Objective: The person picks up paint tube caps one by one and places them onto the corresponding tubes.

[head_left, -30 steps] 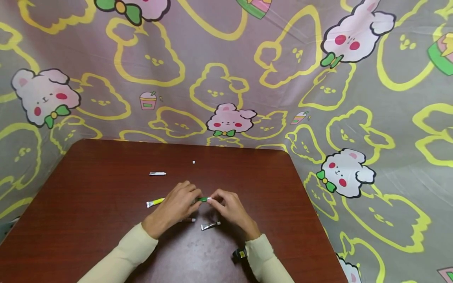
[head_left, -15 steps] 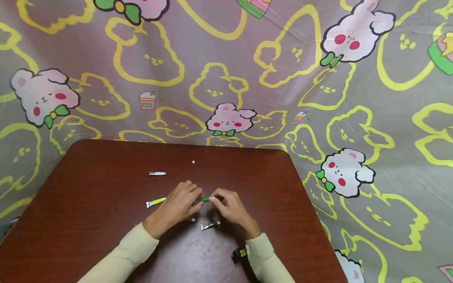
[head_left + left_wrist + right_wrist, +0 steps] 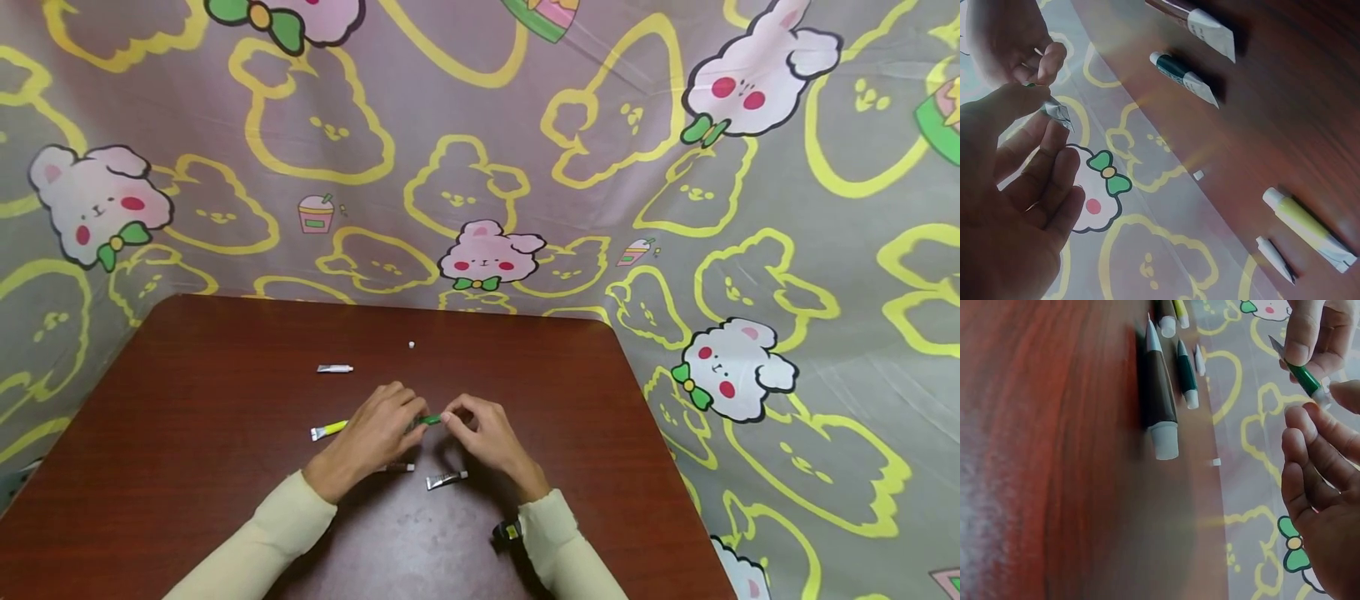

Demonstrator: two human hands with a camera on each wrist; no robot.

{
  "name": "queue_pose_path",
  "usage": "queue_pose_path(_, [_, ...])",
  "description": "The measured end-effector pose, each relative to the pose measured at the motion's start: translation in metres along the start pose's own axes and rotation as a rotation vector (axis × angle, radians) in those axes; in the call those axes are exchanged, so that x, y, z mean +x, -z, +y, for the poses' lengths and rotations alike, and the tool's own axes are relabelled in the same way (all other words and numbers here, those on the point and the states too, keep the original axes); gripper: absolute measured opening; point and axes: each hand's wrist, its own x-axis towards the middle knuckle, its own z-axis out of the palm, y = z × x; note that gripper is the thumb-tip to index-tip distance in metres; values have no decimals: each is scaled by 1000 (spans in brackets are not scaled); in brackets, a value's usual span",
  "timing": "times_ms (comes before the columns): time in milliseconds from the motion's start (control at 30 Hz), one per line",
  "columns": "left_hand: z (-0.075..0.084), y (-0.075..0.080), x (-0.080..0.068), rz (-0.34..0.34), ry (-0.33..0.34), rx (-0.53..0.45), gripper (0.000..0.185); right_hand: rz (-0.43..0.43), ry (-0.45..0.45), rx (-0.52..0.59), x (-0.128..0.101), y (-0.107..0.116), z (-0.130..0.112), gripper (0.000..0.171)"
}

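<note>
My left hand (image 3: 382, 423) pinches a small green paint tube (image 3: 1305, 380) between thumb and fingers, its silver crimped end (image 3: 1059, 112) sticking out behind. The thumb and index finger of my right hand (image 3: 483, 433) are at the tube's white cap (image 3: 1320, 398), pinching it. In the head view the right fingertips cover the cap. Both hands are above the middle of the table. Under my left hand a brown tube (image 3: 401, 467) is partly hidden, and a dark green tube with a silver end (image 3: 447, 480) lies just below the hands.
On the brown table (image 3: 225, 367), a yellow tube (image 3: 330, 429) lies left of my left hand. Farther back are a white tube (image 3: 334, 368) and a small loose white piece (image 3: 411, 344). A black object (image 3: 508, 535) with a yellow mark is beside my right sleeve. Patterned cloth (image 3: 480, 158) hangs behind.
The right fingertips have slid over the white cap, which showed in the head view one second ago. The green tube has tilted and risen slightly; the left hand has barely moved.
</note>
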Motion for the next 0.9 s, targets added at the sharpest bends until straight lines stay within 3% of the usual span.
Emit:
queue_pose_path(467, [-14,-4,-4,-50,44,45,24,33,33,-68,17,1,8,9])
queue_pose_path(900, [-31,-13,-7,-110,93,95,18,28,-1,-87,39,-1,18,11])
